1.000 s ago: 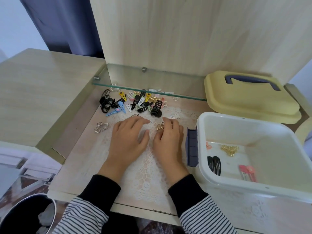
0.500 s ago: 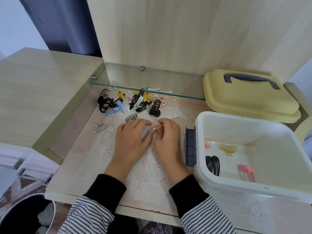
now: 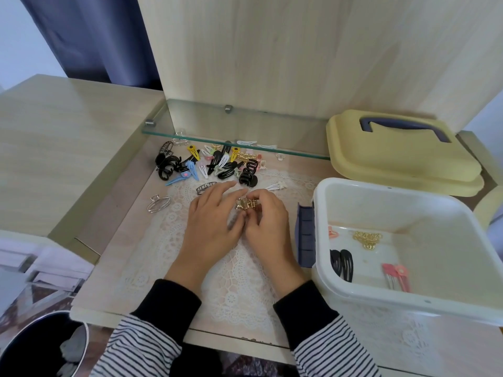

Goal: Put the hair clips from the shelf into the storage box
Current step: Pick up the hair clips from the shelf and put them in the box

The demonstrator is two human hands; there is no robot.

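A pile of hair clips [image 3: 215, 164], black, yellow, blue, white and gold, lies on the shelf under the glass shelf [image 3: 245, 144]. My right hand [image 3: 269, 224] pinches a small bunch of gold claw clips [image 3: 246, 205] just above the lace mat [image 3: 234, 270]. My left hand [image 3: 211, 221] lies beside it with straight fingers, its thumb against the gold clips. The white storage box [image 3: 321, 213] stands open to the right, holding black snap clips [image 3: 342, 263], pink clips [image 3: 394, 276], gold clips [image 3: 367, 238] and a coral clip [image 3: 332, 232].
The box's yellow lid [image 3: 394, 156] with a dark handle lies behind the box. A silver clip [image 3: 159, 204], a dark oval clip [image 3: 206, 187] and a white clip [image 3: 276, 185] lie apart from the pile. A dark bin [image 3: 40, 346] stands at the lower left.
Both hands lay flat on the mat; now my right hand has curled round the gold clips and lifted them slightly, with my left thumb closing against them.
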